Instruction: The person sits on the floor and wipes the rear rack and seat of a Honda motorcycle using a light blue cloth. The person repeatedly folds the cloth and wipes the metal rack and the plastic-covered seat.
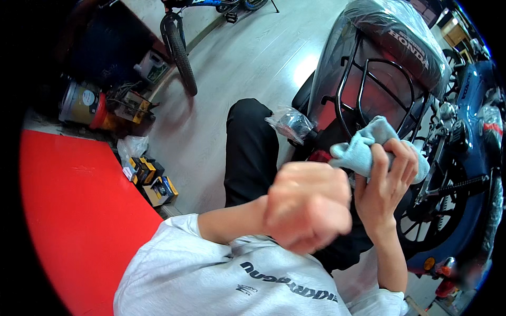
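Potentially, the pale-blue cloth [363, 152] bunched in the right hand's [386, 181] grasp snags the black rack [360, 94]; cause: loose folds (left hand [310, 205] clenched, contents hidden).

Blue-framed bicycle with a black knobby front tyre [178, 52] stood at the top, front wheel nearest, on the pale grey wood-look floor [208, 124]. Upper left: white-and-green plastic jug [153, 67]. Lower and further left, a gold-and-grey cylindrical bucket [83, 104]. Crumpled clear plastic bag [132, 148] lay just beyond the small black-and-yellow cardboard boxes [162, 191]. Boxes sat beside the glossy red flat panel [74, 205], which filled the lower left. Corner behind the jug was too dark to read.
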{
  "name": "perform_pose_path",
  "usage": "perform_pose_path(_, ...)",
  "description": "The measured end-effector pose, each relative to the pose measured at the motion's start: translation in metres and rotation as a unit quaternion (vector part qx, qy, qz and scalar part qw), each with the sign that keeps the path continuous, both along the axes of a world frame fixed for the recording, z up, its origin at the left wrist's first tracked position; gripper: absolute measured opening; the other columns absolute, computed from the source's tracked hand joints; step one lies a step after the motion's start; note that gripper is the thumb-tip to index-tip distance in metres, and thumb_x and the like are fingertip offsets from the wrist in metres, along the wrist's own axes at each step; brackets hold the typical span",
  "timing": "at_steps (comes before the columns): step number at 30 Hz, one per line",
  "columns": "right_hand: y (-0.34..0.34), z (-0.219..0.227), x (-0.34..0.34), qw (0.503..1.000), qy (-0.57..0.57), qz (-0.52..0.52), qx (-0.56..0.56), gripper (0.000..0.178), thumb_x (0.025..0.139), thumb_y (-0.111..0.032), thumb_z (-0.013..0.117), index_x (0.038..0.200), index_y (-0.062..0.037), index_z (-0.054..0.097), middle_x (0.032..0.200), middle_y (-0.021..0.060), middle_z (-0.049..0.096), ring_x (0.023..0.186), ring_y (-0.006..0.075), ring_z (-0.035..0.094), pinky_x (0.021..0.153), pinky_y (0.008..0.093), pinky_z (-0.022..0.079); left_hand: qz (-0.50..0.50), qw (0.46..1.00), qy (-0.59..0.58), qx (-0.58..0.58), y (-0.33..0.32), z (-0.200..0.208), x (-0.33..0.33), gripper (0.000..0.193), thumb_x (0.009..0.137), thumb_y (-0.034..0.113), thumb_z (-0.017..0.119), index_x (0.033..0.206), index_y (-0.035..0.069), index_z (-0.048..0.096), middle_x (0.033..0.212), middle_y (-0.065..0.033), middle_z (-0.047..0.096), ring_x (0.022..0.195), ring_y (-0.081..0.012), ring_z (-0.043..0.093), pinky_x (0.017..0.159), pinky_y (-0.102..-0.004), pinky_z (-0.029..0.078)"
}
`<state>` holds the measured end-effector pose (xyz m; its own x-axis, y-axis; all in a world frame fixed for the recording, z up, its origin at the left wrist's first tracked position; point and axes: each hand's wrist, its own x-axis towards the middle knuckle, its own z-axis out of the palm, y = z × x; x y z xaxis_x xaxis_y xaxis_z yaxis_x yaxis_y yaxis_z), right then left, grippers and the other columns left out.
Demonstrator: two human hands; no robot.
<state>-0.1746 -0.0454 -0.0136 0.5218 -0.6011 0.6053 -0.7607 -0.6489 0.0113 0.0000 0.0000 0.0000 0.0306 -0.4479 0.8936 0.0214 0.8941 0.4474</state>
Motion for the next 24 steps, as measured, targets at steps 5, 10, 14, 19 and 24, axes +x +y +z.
perform_pose_path(5, -0.009, 0.016, 0.040, 0.992, 0.121, -0.014, -0.034, 0.014, 0.077, -0.010, 0.062, 0.089, -0.0038, 0.056, 0.087, 0.0090, 0.053, 0.083, 0.0252, 0.054, 0.078, 0.0368, 0.044, 0.109, 0.976, 0.128, 0.139, -0.004, -0.035, 0.008, 0.038, 0.105, 0.020, 0.043, 0.070, 0.005, 0.040, 0.052, -0.0009, 0.036, 0.043, -0.0144, 0.043, 0.040, -0.0269, 0.035)
perform_pose_path(10, -0.026, 0.019, 0.081, 0.973, 0.191, -0.107, -0.071, 0.014, 0.078, -0.013, 0.060, 0.069, -0.0117, 0.050, 0.069, 0.0035, 0.048, 0.068, 0.0175, 0.051, 0.060, 0.0302, 0.039, 0.138, 0.966, 0.110, 0.188, -0.012, -0.041, 0.024, 0.048, 0.107, 0.024, 0.040, 0.062, 0.008, 0.034, 0.052, 0.0004, 0.034, 0.046, -0.0119, 0.037, 0.044, -0.0263, 0.034)
perform_pose_path(14, -0.027, 0.020, 0.081, 0.976, 0.178, -0.105, -0.068, 0.012, 0.078, -0.013, 0.060, 0.070, -0.0111, 0.051, 0.070, 0.0037, 0.048, 0.068, 0.0182, 0.052, 0.060, 0.0302, 0.040, 0.146, 0.953, 0.164, 0.210, -0.023, -0.038, 0.027, 0.037, 0.103, 0.015, 0.045, 0.067, 0.004, 0.043, 0.062, -0.0036, 0.049, 0.055, -0.0099, 0.044, 0.051, -0.0252, 0.036)
perform_pose_path(19, -0.014, 0.015, 0.047, 0.997, 0.040, 0.059, 0.013, 0.016, 0.074, -0.012, 0.065, 0.083, -0.0066, 0.054, 0.078, 0.0071, 0.050, 0.075, 0.0255, 0.055, 0.064, 0.0368, 0.044, 0.162, 0.986, -0.005, -0.024, -0.012, 0.004, 0.023, 0.005, 0.076, 0.003, 0.059, 0.080, 0.005, 0.060, 0.074, -0.0029, 0.060, 0.060, -0.0194, 0.057, 0.053, -0.0292, 0.046)
perform_pose_path(24, -0.021, 0.016, -0.004, 0.989, 0.004, 0.135, 0.060, 0.029, 0.081, -0.021, 0.068, 0.100, -0.0008, 0.059, 0.086, 0.0137, 0.056, 0.075, 0.0335, 0.055, 0.067, 0.0440, 0.041, 0.149, 0.980, 0.002, -0.133, 0.015, 0.072, -0.033, 0.014, 0.082, 0.018, 0.066, 0.076, 0.007, 0.060, 0.077, -0.0067, 0.059, 0.062, -0.0160, 0.058, 0.047, -0.0253, 0.043)
